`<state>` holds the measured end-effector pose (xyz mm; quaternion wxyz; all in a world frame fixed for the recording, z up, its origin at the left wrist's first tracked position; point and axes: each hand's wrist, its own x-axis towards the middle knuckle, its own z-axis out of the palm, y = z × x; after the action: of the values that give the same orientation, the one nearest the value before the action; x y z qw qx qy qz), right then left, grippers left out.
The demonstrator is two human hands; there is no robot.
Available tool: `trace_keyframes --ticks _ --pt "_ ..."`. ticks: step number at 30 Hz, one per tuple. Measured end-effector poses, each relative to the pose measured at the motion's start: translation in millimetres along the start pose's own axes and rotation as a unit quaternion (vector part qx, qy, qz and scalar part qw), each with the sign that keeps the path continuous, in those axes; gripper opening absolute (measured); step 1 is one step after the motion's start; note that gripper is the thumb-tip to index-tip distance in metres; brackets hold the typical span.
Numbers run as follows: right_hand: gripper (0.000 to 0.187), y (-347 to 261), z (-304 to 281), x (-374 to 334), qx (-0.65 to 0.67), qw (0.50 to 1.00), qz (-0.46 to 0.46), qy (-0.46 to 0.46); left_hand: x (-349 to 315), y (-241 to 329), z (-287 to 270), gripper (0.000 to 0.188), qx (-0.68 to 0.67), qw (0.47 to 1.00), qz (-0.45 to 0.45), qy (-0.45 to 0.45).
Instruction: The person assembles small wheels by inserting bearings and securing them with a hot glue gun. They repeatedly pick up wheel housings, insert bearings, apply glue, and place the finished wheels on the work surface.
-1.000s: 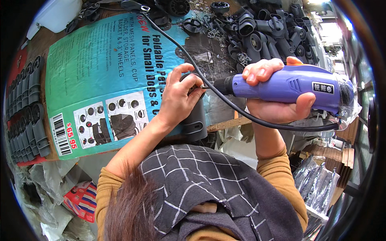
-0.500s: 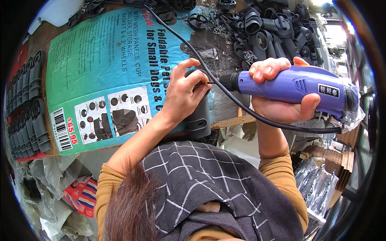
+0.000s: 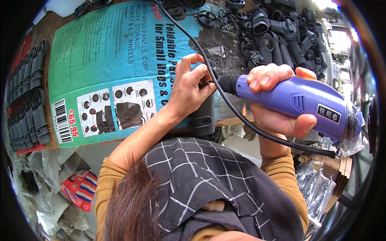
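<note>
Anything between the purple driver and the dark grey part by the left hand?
Yes: the left hand is at the tip of the purple driver, hiding the far end of the dark grey part. The black cable crosses the driver's nose in this view; contact unclear. Nothing else visible.

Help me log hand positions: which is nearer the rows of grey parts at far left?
Left. The left hand is right of the grey parts, across the printed sheet; the right hand is farther right, around the purple tool.
</note>
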<state>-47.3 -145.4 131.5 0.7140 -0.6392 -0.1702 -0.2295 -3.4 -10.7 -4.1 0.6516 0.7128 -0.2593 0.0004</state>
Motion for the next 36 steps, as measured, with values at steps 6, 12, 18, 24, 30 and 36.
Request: trace_keyframes --ticks 6,12,18,24,30,36 --pt "0.088 1.5 1.5 0.8 -0.019 1.000 -0.001 -0.012 1.0 1.6 -1.8 0.025 0.021 1.000 0.005 0.000" --pt "0.090 0.7 4.2 -0.9 -0.025 0.999 -0.001 -0.025 1.0 1.4 -1.8 0.025 0.032 0.999 0.010 0.004" --pt "0.082 -0.5 4.5 -2.1 0.004 0.998 0.029 -0.062 1.6 -3.2 -0.7 0.026 0.040 0.999 0.023 0.006" --pt "0.082 4.0 7.5 -0.9 -0.042 0.992 -0.030 -0.117 3.6 -1.2 -0.8 0.042 0.002 1.000 -0.004 0.004" --pt "0.085 7.0 9.0 5.2 -0.073 0.990 0.019 -0.123 7.7 4.4 -5.8 0.050 0.031 0.997 -0.057 -0.028" --pt "0.087 13.4 10.1 12.7 -0.078 0.987 0.042 -0.134 8.6 6.4 -5.9 0.050 0.043 0.996 -0.074 -0.033"
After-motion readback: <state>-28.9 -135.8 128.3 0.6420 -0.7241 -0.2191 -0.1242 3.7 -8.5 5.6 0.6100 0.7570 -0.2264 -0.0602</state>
